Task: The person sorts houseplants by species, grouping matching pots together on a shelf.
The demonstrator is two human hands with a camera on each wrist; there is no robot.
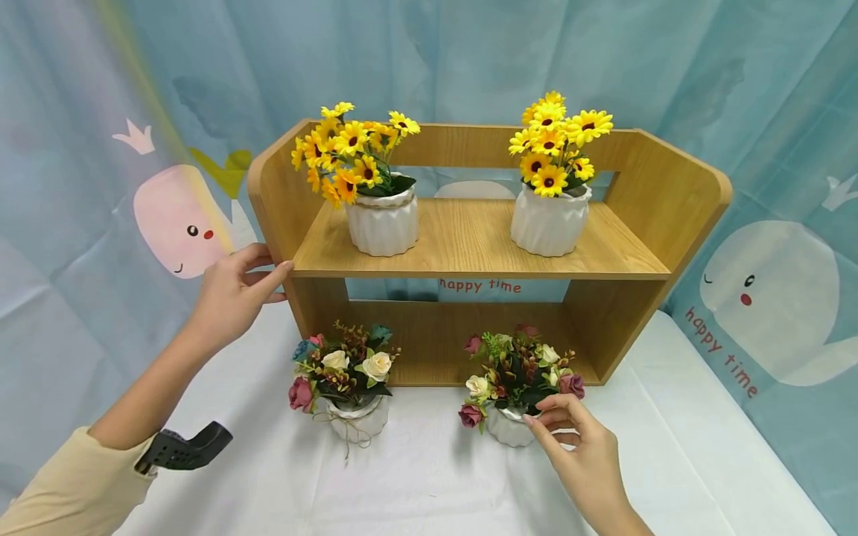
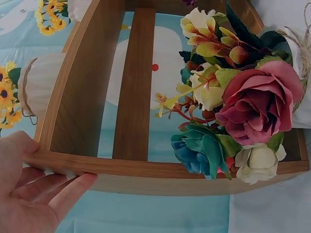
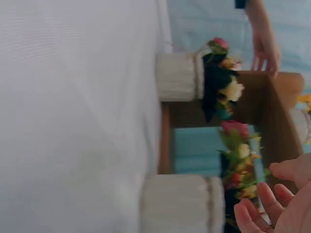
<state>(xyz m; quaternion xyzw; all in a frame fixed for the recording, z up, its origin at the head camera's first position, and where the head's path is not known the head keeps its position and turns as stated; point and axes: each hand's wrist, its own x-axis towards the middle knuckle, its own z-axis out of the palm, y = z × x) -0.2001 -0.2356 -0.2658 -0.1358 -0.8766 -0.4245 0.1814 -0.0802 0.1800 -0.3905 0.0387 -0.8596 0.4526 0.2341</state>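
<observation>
My left hand [image 1: 231, 298] holds the left side panel of a two-tier wooden shelf [image 1: 482, 275], thumb at the front edge by the upper board and fingers along the outer side. The left wrist view shows the same hand [image 2: 36, 187] at the panel edge. In the head view my right hand [image 1: 586, 450] is in front of the right-hand potted rose arrangement [image 1: 512, 428], fingers loosely bent. The right wrist view shows that hand [image 3: 286, 204] near the flowers with nothing in its grasp; whether a fingertip touches them I cannot tell.
Two white pots of yellow flowers [image 1: 382, 223] [image 1: 550, 222] stand on the upper board. Another potted rose arrangement [image 1: 355, 420] is on the white tablecloth [image 1: 429, 491], before the shelf's lower left. A blue curtain [image 1: 462, 59] with cartoon whales hangs behind.
</observation>
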